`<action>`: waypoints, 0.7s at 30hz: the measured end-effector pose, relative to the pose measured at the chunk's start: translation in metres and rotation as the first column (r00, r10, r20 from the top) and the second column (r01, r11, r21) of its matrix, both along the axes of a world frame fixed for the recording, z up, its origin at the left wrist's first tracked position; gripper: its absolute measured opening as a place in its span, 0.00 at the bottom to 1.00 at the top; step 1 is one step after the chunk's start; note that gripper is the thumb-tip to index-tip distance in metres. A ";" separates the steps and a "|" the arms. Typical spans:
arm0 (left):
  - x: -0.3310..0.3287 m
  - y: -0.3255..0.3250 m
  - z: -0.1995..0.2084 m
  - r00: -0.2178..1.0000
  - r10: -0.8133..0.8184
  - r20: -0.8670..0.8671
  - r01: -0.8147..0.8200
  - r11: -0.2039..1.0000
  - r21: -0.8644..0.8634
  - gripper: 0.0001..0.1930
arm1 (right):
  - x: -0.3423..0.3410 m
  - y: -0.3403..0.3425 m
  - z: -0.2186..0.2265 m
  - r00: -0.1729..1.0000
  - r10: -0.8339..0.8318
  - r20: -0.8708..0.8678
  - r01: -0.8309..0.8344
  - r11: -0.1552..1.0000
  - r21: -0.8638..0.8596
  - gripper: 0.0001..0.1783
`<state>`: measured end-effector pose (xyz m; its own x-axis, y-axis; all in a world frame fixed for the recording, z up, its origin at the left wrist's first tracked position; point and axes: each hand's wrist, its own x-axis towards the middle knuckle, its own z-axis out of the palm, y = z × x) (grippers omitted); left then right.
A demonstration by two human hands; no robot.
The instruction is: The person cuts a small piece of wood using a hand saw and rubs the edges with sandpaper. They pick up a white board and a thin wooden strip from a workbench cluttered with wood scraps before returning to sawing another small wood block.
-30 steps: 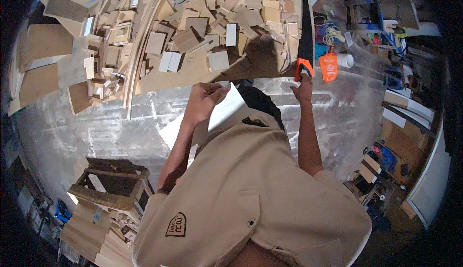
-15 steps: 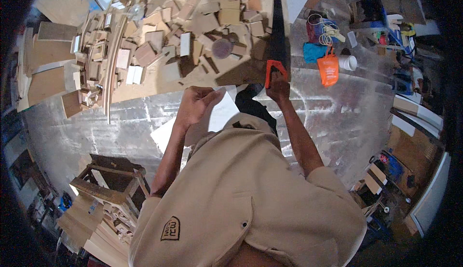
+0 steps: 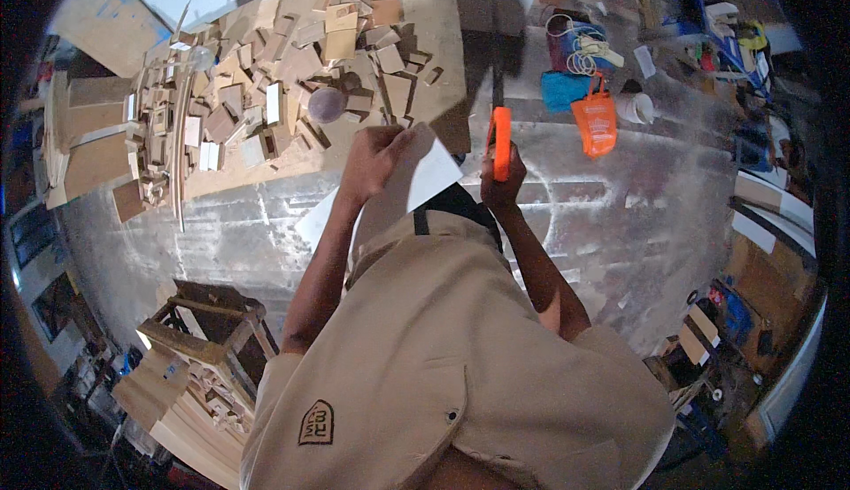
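Observation:
My right hand [image 3: 503, 182] is wrapped round the orange handle [image 3: 502, 143] of a handsaw. Its dark blade [image 3: 497, 56] points away from me, seen almost edge-on. On the other side, my left hand [image 3: 374, 161] is closed on a flat white board [image 3: 432, 171], thumb along its upper edge. Part of that board lies in shadow and part is hidden by my hand and forearm. A white corner [image 3: 315, 219] shows left of my forearm; whether it belongs to the same board I cannot tell. Saw and board are apart.
Ahead, a large tan panel [image 3: 239, 182] carries several wood offcuts [image 3: 299, 65] and a round purplish object [image 3: 327, 105]. Long thin strips [image 3: 183, 127] lie at its left. An orange bag [image 3: 595, 124] and white bucket [image 3: 634, 108] stand right. A wooden frame [image 3: 199, 326] is behind left.
The saw has turned from showing its broad side to nearly edge-on, its handle slightly lower. My left hand has risen with the board, bringing it nearer the saw. The view has shifted right.

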<state>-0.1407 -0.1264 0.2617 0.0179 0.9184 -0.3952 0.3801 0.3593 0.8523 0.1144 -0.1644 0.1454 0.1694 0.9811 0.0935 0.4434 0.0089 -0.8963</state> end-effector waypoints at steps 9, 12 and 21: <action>0.125 0.041 -0.102 0.962 -0.271 -0.042 0.274 0.957 0.099 0.21 | 0.057 0.020 0.011 0.970 -0.209 -0.120 0.169 0.945 -0.280 0.12; 0.137 0.037 -0.120 0.946 -0.318 -0.057 0.322 0.939 0.123 0.20 | 0.066 0.014 -0.005 0.926 -0.294 -0.236 0.173 0.889 -0.425 0.12; 0.072 0.004 -0.154 0.845 0.348 -0.406 -0.246 0.927 0.283 0.23 | 0.087 -0.003 -0.074 0.947 -0.230 -0.225 0.096 0.870 -0.484 0.13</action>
<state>-0.0691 -0.1224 0.1082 -0.3979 0.9129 -0.0905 0.6375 0.3461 0.6884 0.2017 -0.1678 0.0717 0.2835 0.8551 -0.4340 0.1451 -0.4856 -0.8620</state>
